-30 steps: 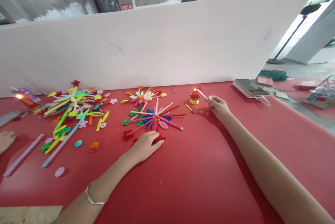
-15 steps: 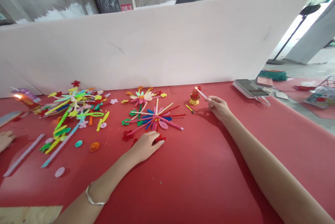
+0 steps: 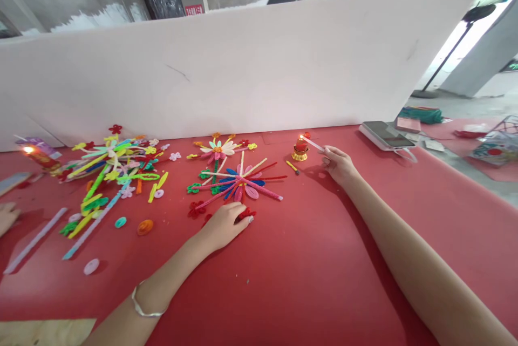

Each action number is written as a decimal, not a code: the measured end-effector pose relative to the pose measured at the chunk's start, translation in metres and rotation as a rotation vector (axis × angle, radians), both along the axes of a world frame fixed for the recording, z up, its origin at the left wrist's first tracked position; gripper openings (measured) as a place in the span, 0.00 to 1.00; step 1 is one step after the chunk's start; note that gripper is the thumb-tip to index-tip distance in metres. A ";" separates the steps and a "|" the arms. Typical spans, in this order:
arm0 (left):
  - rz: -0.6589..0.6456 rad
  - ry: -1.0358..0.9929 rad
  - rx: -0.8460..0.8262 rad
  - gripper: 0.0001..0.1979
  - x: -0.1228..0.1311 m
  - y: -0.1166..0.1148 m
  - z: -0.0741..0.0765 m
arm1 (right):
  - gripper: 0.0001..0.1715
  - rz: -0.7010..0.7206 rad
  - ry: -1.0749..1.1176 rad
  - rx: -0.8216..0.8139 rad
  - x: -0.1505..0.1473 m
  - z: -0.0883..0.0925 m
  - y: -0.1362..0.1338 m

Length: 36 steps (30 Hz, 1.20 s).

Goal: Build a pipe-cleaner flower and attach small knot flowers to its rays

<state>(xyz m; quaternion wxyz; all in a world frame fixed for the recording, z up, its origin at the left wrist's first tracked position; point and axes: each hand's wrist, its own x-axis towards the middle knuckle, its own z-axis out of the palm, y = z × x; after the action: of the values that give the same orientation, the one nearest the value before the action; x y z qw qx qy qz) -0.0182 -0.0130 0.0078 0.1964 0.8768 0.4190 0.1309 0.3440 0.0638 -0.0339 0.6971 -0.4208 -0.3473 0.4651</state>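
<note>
My right hand (image 3: 340,165) pinches a whitish, translucent glue stick (image 3: 314,145), its far tip at the flame of a small red candle (image 3: 301,144) in a gold holder. Near the table's middle, my left hand (image 3: 227,223) rests with curled fingers on a red pipe-cleaner flower (image 3: 246,214), partly hidden under them. Just beyond it lies a larger pipe-cleaner flower (image 3: 242,180) with blue and pink petals and long pink, red and cream stems. Behind that sits a white and pink flower (image 3: 218,150) with a green stem.
A matchstick-like yellow piece (image 3: 292,167) lies by the candle. Loose pipe-cleaner pieces (image 3: 109,160) spread at left, near another lit candle (image 3: 40,160) and another person's hand (image 3: 8,216). A white panel (image 3: 243,76) borders the back. A phone (image 3: 386,134) lies at right.
My right hand and the glue stick have shifted very slightly to the right relative to the candle; the tip stays at the flame. My left hand keeps its place.
</note>
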 end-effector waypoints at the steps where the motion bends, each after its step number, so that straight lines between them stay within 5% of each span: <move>1: -0.002 -0.003 0.001 0.14 0.000 0.000 0.000 | 0.19 -0.005 -0.010 0.005 0.000 0.000 0.000; 36: -0.004 -0.019 -0.001 0.14 -0.001 0.001 -0.002 | 0.19 -0.012 -0.058 -0.011 0.000 0.000 0.001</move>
<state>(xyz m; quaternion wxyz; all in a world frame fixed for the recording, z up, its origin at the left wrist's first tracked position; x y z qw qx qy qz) -0.0188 -0.0125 0.0061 0.2011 0.8763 0.4153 0.1384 0.3442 0.0650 -0.0340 0.6872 -0.4399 -0.3623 0.4506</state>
